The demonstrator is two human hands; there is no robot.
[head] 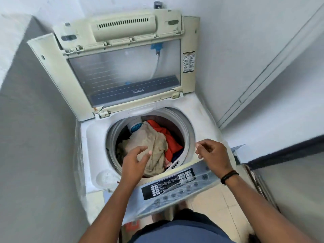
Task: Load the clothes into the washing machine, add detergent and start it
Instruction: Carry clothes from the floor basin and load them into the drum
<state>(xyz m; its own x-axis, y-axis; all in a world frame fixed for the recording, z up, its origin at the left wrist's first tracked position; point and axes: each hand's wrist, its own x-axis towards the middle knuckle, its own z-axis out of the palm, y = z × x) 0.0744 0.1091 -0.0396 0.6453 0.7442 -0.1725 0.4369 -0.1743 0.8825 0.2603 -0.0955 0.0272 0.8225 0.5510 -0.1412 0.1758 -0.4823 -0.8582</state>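
While the lid (pixel 122 67) of the washing machine (pixel 201 120) stands open and leans back against the far wall, both hands are above the near part of the machine. The left hand (pixel 135 160) is over the near left part of the drum opening (pixel 188 130), with its fingers (pixel 140 149) loosely spread and a little bent; they hold nothing, and I cannot tell if the fingertips touch the cloth under them. The right hand (pixel 213 153) is over the near right rim of the machine, just above the far edge of the control panel (pixel 175 186). Its fingers are loosely curled, thumb and forefinger close together, and nothing is seen between them. A dark band (pixel 229 176) is on the right wrist.

Inside the drum lie the clothes: a beige garment (pixel 154 142) is on top in the middle, an orange-red garment (pixel 171 137) lies to the right and far side of it, and a small piece of dark blue cloth (pixel 177 155) shows at the near right. A white and blue part (pixel 135 127) sits on the far left wall of the drum.

The control panel is at the near side of the machine, grey with a black display strip and rows of buttons. The machine stands between a grey wall (pixel 35 137) on the left and a white wall on the right. Beige floor tiles (pixel 210 199) are seen below the panel.
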